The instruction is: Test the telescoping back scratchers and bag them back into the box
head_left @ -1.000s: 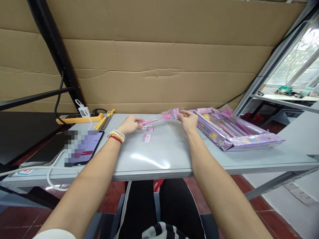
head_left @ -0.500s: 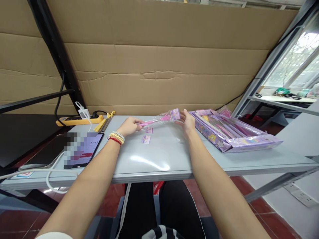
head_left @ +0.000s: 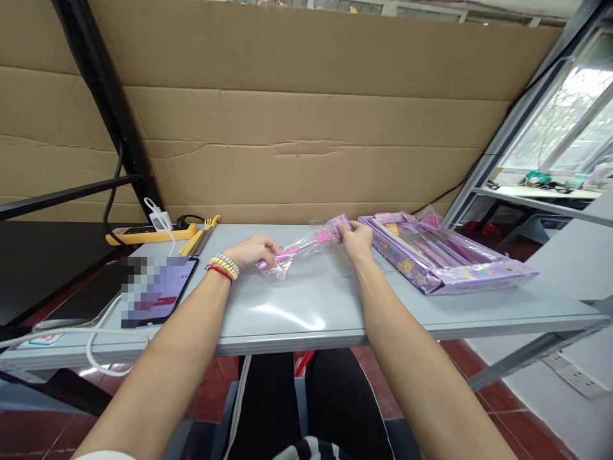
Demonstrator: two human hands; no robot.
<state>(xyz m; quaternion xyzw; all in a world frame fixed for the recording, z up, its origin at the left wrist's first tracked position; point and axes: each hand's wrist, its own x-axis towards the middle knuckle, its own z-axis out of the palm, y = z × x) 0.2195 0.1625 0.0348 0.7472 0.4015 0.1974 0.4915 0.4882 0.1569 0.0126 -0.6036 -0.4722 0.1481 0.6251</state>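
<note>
A pink stick-shaped item in a clear plastic sleeve (head_left: 301, 246) stretches between my two hands just above the grey table (head_left: 311, 306). My left hand (head_left: 253, 250) pinches its lower left end, low over the table. My right hand (head_left: 355, 237) grips the upper right end at a small purple label card (head_left: 340, 225). The small purple labels that lay on the table sit under the left end of the sleeve and are hidden.
A purple display box (head_left: 445, 259) with more packaged pink items lies at the right. A phone (head_left: 156, 291) with a white cable, a yellow power strip (head_left: 143, 234) and yellow tools (head_left: 201, 233) are at the left. A cardboard wall stands behind the table.
My left hand has lowered its end of the sleeve onto the spot where the loose labels lay. My right hand opened briefly, then closed again on the label end.
</note>
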